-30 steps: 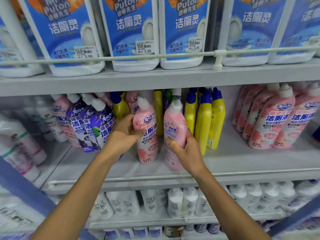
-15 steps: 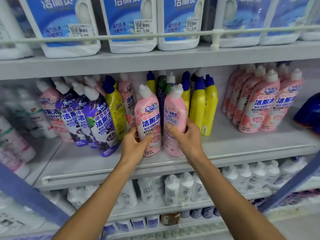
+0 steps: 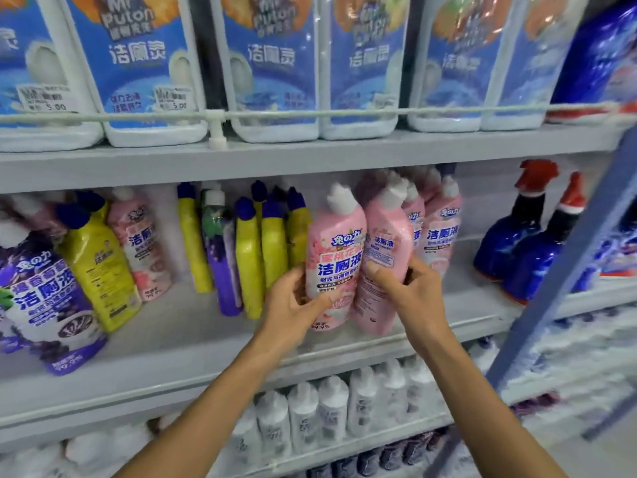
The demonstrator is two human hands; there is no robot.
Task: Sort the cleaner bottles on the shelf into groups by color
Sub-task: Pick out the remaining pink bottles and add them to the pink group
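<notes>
Left hand (image 3: 296, 298) wraps the lower body of a pink cleaner bottle (image 3: 336, 257), label facing the camera. Right hand (image 3: 410, 291) grips a second pink bottle (image 3: 386, 267), back label out, thumb across its front. The two held bottles touch side by side, long axes near upright, tops leaning slightly away from the hands, bases at the front of the shelf (image 3: 206, 343).

Key relation: the pink group (image 3: 443, 232) stands just beyond and outboard of the right hand, touching its bottle. Right hand is nearer, so judged next move is to push both pinks that way and close up.

Obstacles: yellow bottles (image 3: 272, 243) stand tight against the left-hand bottle on the thumb side. A stray purple bottle (image 3: 222, 257) sits among the yellows; one pink bottle (image 3: 144, 246) remains far outboard of the left hand, behind a leaning yellow bottle (image 3: 100, 263). Blue spray bottles (image 3: 513, 243) well beyond the pink group. View blurred.
</notes>
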